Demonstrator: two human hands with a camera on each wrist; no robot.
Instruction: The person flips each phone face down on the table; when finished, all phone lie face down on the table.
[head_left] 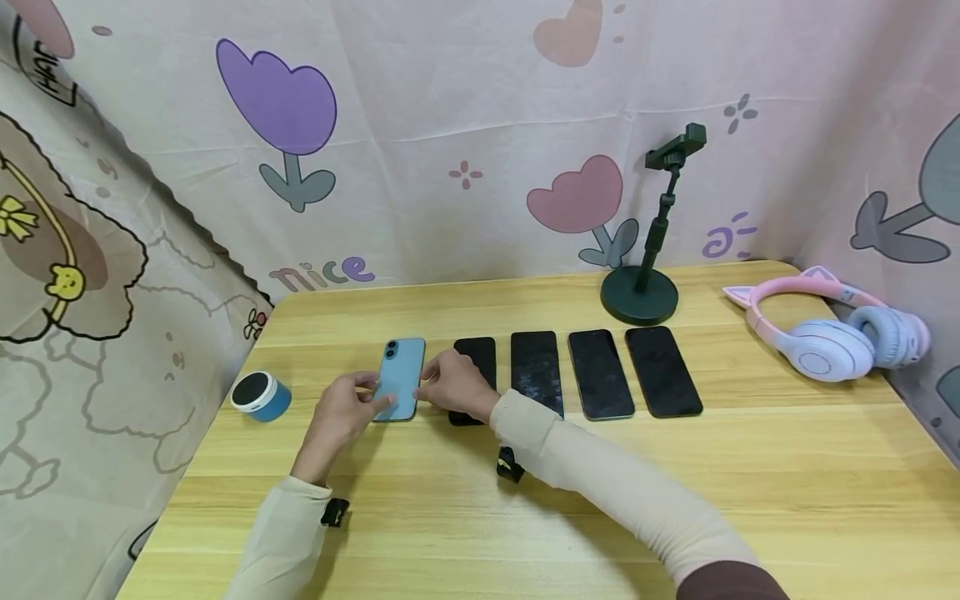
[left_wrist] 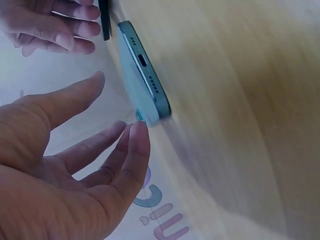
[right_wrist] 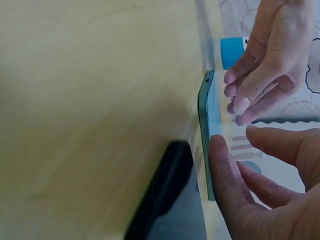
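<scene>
A light blue smartphone point(head_left: 400, 379) lies back up on the table, its camera lenses at the far left corner. My left hand point(head_left: 337, 421) is at its left side, thumb and fingers spread apart. In the left wrist view, the phone's charging-port edge point(left_wrist: 142, 61) faces the camera, and the left fingertips hover close to one corner. From the other side, my right hand point(head_left: 457, 385) reaches to the phone's right edge with loosely bent fingers. The right wrist view shows a fingertip beside the phone point(right_wrist: 204, 120); whether it touches cannot be told. Neither hand grips it.
Several dark phones lie screen up in a row to the right, the nearest black phone point(head_left: 483, 358) partly under my right hand. A blue round container point(head_left: 270, 400) stands left. Behind are a dark green phone stand point(head_left: 640, 296) and, at right, cat-ear headphones point(head_left: 825, 350).
</scene>
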